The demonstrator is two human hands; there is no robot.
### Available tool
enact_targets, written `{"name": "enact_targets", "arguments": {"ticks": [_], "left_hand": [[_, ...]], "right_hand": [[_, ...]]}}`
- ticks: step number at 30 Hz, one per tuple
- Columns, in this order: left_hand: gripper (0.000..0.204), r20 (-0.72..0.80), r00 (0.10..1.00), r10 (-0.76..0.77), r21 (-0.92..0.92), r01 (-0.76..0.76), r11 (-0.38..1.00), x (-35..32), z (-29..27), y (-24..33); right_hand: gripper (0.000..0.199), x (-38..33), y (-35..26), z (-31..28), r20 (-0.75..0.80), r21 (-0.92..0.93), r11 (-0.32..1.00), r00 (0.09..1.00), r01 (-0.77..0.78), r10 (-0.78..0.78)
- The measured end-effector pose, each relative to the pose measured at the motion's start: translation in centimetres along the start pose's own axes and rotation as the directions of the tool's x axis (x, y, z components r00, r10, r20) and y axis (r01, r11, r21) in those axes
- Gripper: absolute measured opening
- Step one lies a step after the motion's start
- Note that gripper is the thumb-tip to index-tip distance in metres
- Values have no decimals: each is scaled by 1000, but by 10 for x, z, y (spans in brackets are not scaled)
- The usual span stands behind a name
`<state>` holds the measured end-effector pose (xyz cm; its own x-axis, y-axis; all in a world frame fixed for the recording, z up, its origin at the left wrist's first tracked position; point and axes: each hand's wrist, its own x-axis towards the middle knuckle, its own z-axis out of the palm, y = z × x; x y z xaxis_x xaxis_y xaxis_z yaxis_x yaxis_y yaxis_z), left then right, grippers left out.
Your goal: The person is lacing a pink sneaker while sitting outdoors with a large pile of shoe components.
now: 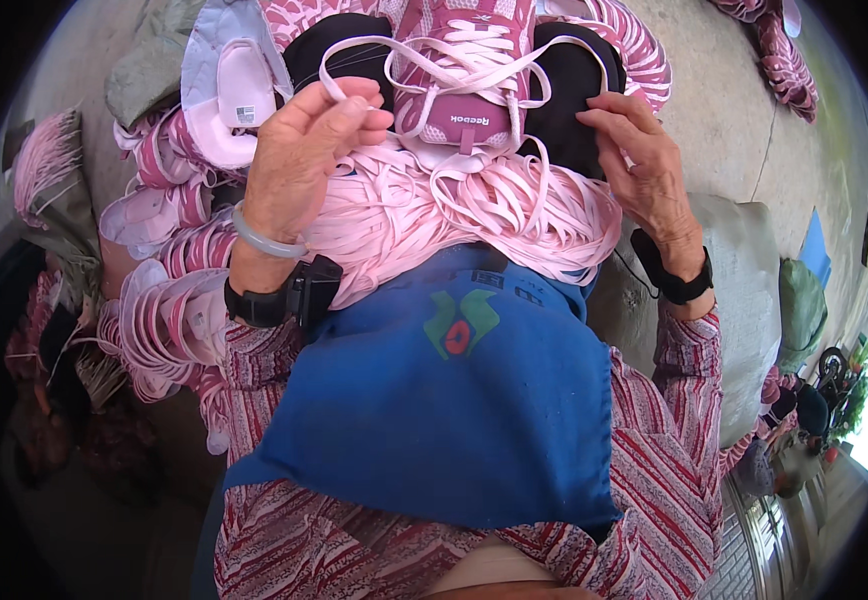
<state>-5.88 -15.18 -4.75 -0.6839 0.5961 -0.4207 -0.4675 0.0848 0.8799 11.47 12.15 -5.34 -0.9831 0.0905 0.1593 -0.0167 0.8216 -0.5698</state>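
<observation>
A pink and white shoe upper lies across my dark-clad knees, its maroon tongue toward me. A pale pink shoelace criss-crosses its front, and the two loose lengths arch out to either side. My left hand pinches the left length between thumb and fingers. On the other side, my right hand has its fingertips closed on the right length, whose end I cannot make out. Both hands are raised beside the upper. Below it, a thick heap of loose pink shoelaces covers my lap on a blue apron.
Stacked pink and white shoe uppers crowd my left side, with a pale insole-shaped piece near the top. More uppers lie on the concrete floor at far right. A grey sack-like bundle sits beside my right forearm.
</observation>
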Motion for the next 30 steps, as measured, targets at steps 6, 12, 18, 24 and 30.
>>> {"name": "enact_targets", "arguments": {"ticks": [6,12,18,24,30], "left_hand": [[21,39,998,45,85,-48,995,3,-3,1],[20,52,996,70,34,-72,997,9,-2,-8],[17,43,986,162,65,-165,984,15,4,-15],[12,21,971,239,259,-236,937,15,11,-21],[9,13,972,235,555,-202,807,16,22,-3]], "right_hand": [[38,0,0,2,36,-159,985,997,69,-64],[31,6,9,0,-15,-202,968,988,147,-153],[15,10,-17,5,-12,244,946,974,-216,225],[14,21,-34,12,-43,157,982,993,-101,109],[15,22,-31,18,-44,150,988,999,-22,29]]}}
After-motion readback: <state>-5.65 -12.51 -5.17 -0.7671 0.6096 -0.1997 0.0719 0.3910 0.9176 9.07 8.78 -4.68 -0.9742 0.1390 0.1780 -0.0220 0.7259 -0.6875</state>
